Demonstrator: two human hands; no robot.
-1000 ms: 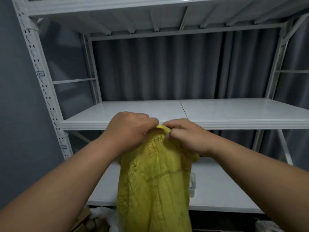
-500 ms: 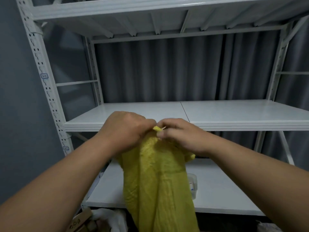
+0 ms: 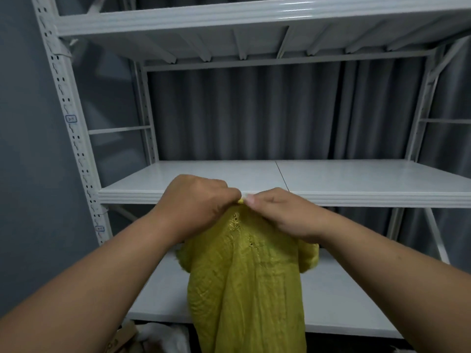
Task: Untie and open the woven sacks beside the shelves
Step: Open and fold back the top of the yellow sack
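A yellow woven sack (image 3: 247, 281) hangs in front of me, held up by its gathered top at the height of the middle shelf's front edge. My left hand (image 3: 193, 207) grips the bunched top from the left with curled fingers. My right hand (image 3: 277, 212) pinches the same top from the right, thumb and fingers closed on a small yellow tip between the two hands. The tie itself is hidden under my fingers. The sack's body falls straight down past the lower shelf and out of the bottom of the view.
A white metal shelving unit (image 3: 331, 194) stands directly ahead with a perforated upright (image 3: 74, 138) on the left and grey curtains behind. A lower shelf (image 3: 344, 301) lies behind the sack. Cardboard and white material (image 3: 153, 337) lie on the floor at bottom left.
Both hands stay together on the sack's top with only small finger shifts. The sack swings slightly and its upper folds spread wider than half a second ago.
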